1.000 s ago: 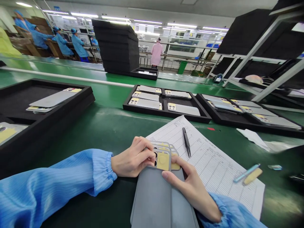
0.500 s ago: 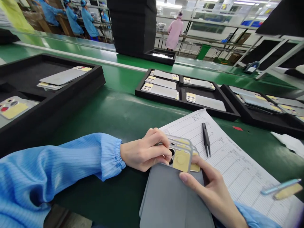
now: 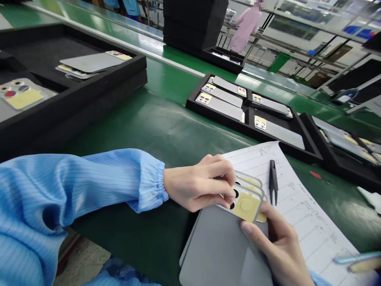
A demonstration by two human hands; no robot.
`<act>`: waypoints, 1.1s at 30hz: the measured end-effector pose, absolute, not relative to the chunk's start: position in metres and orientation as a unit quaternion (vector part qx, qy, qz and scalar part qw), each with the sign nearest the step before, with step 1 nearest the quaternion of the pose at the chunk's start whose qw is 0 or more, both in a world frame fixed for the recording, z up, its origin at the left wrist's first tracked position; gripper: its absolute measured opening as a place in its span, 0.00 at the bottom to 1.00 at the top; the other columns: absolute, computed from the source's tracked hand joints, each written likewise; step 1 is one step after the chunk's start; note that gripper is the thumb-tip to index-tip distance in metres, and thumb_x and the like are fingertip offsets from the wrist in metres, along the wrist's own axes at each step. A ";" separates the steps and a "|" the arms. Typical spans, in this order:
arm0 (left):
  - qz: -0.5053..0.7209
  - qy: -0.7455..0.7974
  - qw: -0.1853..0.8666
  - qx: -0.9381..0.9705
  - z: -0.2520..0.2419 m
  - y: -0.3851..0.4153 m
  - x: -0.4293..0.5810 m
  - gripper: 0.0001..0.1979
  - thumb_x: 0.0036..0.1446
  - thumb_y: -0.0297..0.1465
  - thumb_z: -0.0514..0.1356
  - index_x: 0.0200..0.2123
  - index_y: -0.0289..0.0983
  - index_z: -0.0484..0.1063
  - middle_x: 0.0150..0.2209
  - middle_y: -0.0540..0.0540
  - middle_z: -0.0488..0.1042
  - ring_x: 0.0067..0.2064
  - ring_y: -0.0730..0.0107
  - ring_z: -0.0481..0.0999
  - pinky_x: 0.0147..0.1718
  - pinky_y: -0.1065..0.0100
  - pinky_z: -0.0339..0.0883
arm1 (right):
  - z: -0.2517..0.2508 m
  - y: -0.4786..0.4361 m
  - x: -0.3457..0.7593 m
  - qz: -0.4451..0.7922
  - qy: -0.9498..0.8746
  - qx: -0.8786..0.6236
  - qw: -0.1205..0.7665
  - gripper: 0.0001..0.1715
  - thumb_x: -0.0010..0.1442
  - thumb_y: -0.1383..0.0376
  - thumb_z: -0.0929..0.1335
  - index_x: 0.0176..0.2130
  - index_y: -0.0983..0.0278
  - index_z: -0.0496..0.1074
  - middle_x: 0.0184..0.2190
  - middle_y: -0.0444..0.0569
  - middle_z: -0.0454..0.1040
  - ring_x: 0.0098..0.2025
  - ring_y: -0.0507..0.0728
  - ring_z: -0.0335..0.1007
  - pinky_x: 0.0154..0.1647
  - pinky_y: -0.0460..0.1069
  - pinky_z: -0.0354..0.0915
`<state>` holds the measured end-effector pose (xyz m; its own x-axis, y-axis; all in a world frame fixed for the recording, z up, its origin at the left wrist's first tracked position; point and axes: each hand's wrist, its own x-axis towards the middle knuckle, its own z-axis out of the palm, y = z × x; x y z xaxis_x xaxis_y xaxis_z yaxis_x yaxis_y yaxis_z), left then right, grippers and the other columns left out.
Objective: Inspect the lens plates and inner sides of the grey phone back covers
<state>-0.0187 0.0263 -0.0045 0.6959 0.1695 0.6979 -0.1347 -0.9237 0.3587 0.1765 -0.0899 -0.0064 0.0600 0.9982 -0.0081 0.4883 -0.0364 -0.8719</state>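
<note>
My right hand (image 3: 282, 242) grips a fanned stack of grey phone back covers (image 3: 223, 246), thumb on top and fingers at the right edge. Yellow film (image 3: 245, 203) covers part of the top cover's camera area, beside dark round lens openings. My left hand (image 3: 201, 184) reaches across from the left with its fingers curled in a pinch at those openings. Whatever is between its fingertips is too small or hidden to make out. Black tweezers (image 3: 273, 182) lie just beyond the stack on a printed sheet (image 3: 300, 214) with handwriting.
A black tray (image 3: 119, 87) with phone covers stands at left. Further black trays (image 3: 218, 115) (image 3: 342, 163) with covers sit at back right. A tall black stack (image 3: 193, 28) stands behind. A blurred pen (image 3: 345, 259) lies at right. A person in pink (image 3: 245, 28) stands far off.
The view has shifted, so the trays and sheet sit differently in the picture. Both hands stay at the stack, the left still pinching at the camera area of the top cover.
</note>
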 end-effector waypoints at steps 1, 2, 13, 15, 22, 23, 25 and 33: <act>0.393 0.006 0.193 0.899 -0.005 0.027 -0.019 0.06 0.55 0.27 0.53 0.30 0.34 0.69 0.31 0.43 0.67 0.38 0.69 0.64 0.39 0.65 0.61 | -0.006 -0.090 0.176 0.351 -0.592 -0.627 0.365 0.07 0.50 0.61 0.69 0.31 0.59 0.69 0.27 0.42 0.74 0.29 0.54 0.71 0.29 0.42 0.68; 0.395 0.003 0.192 0.898 -0.005 0.027 -0.018 0.06 0.55 0.27 0.53 0.30 0.34 0.69 0.31 0.43 0.67 0.38 0.69 0.64 0.39 0.66 0.61 | -0.006 -0.089 0.176 0.354 -0.593 -0.624 0.366 0.07 0.50 0.61 0.69 0.32 0.59 0.69 0.27 0.42 0.74 0.29 0.53 0.71 0.29 0.41 0.67; 0.393 0.005 0.195 0.899 -0.004 0.027 -0.019 0.06 0.55 0.27 0.53 0.30 0.34 0.70 0.32 0.42 0.67 0.38 0.69 0.63 0.40 0.66 0.61 | -0.005 -0.088 0.174 0.365 -0.594 -0.619 0.361 0.06 0.51 0.60 0.68 0.33 0.57 0.69 0.28 0.40 0.74 0.30 0.52 0.70 0.26 0.40 0.65; 0.393 0.005 0.201 0.897 -0.004 0.027 -0.019 0.06 0.54 0.26 0.54 0.30 0.33 0.70 0.31 0.43 0.66 0.38 0.69 0.63 0.39 0.66 0.60 | -0.005 -0.088 0.174 0.365 -0.592 -0.623 0.358 0.07 0.50 0.60 0.68 0.33 0.57 0.69 0.27 0.40 0.74 0.29 0.52 0.70 0.26 0.40 0.65; 0.349 0.076 0.214 0.909 0.004 0.015 -0.017 0.07 0.51 0.32 0.57 0.33 0.35 0.69 0.37 0.43 0.63 0.40 0.65 0.60 0.42 0.61 0.57 | -0.004 -0.088 0.171 0.351 -0.604 -0.616 0.364 0.07 0.49 0.62 0.69 0.33 0.56 0.69 0.27 0.38 0.74 0.30 0.51 0.71 0.27 0.38 0.65; 0.343 0.104 0.218 0.908 0.006 0.011 -0.016 0.09 0.51 0.32 0.57 0.36 0.35 0.68 0.38 0.42 0.62 0.41 0.65 0.60 0.42 0.60 0.57 | -0.004 -0.089 0.170 0.350 -0.604 -0.616 0.366 0.07 0.49 0.61 0.69 0.33 0.56 0.69 0.27 0.38 0.75 0.29 0.51 0.71 0.27 0.38 0.66; 0.333 0.168 0.236 0.898 0.010 0.005 -0.014 0.14 0.49 0.32 0.59 0.40 0.35 0.65 0.40 0.42 0.60 0.42 0.64 0.59 0.43 0.59 0.56 | -0.004 -0.089 0.168 0.353 -0.591 -0.622 0.374 0.07 0.49 0.61 0.69 0.33 0.56 0.69 0.27 0.38 0.75 0.29 0.51 0.71 0.28 0.38 0.66; 0.343 0.270 0.386 0.813 0.014 0.008 -0.012 0.19 0.52 0.35 0.56 0.47 0.37 0.58 0.44 0.42 0.59 0.47 0.64 0.60 0.48 0.59 0.57 | -0.004 -0.089 0.168 0.376 -0.603 -0.598 0.370 0.07 0.51 0.63 0.68 0.34 0.57 0.67 0.31 0.37 0.75 0.33 0.49 0.71 0.32 0.37 0.66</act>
